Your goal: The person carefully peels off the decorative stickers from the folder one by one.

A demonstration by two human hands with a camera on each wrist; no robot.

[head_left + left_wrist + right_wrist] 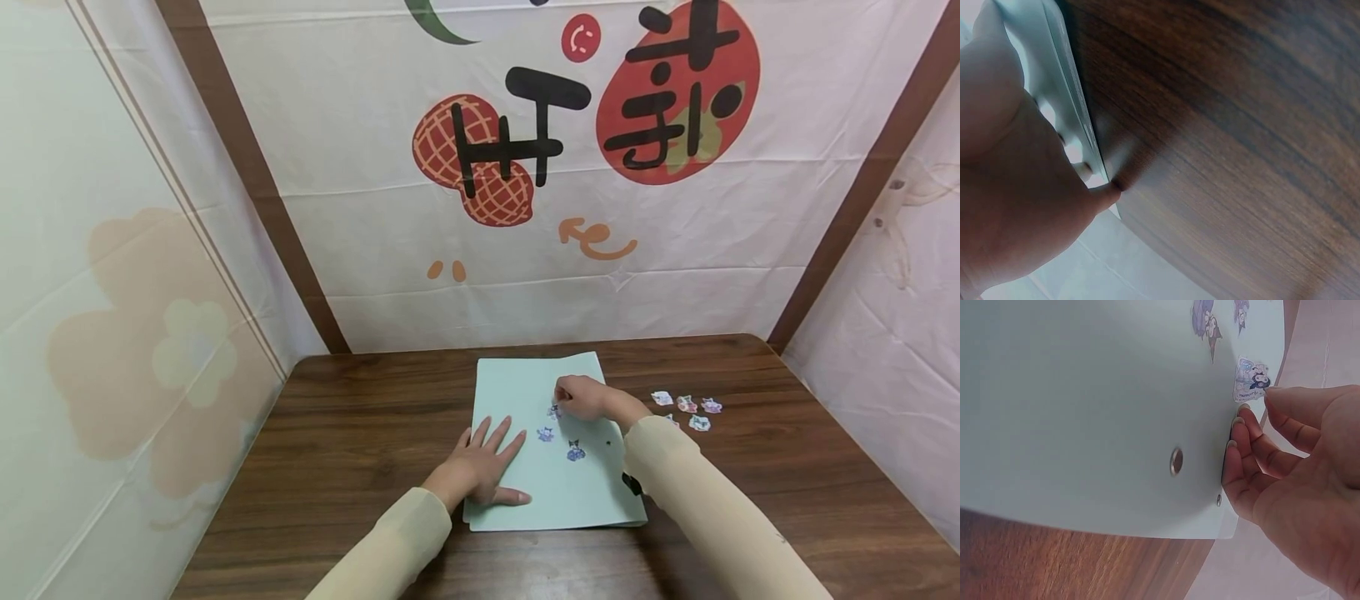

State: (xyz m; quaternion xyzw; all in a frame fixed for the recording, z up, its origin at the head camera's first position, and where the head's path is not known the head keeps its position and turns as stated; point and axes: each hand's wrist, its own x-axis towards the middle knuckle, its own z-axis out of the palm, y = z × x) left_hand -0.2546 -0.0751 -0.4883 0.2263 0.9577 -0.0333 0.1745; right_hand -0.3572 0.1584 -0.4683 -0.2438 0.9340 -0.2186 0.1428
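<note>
A pale mint folder or notebook cover [577, 504] lies on the table with metal snaps on its right part. My left hand [480, 471] rests flat on its left side, fingers spread; in the left wrist view, one fingertip of the left hand [1029, 187] reaches past the edge. My right hand [581, 396] is over the upper right of the cover, thumb and curled fingers pinching the edge of a small cartoon sticker [1250, 380]. Two more purple cartoon stickers, one left [545, 434] and one lower [575, 451], lie on the cover just below.
Several loose stickers [687, 404] lie on the dark wooden table [360, 442] to the right of the cover. A small black piece [632, 483] sticks out by the cover's right edge, under the right sleeve. A printed cloth [360, 250] hangs behind the table.
</note>
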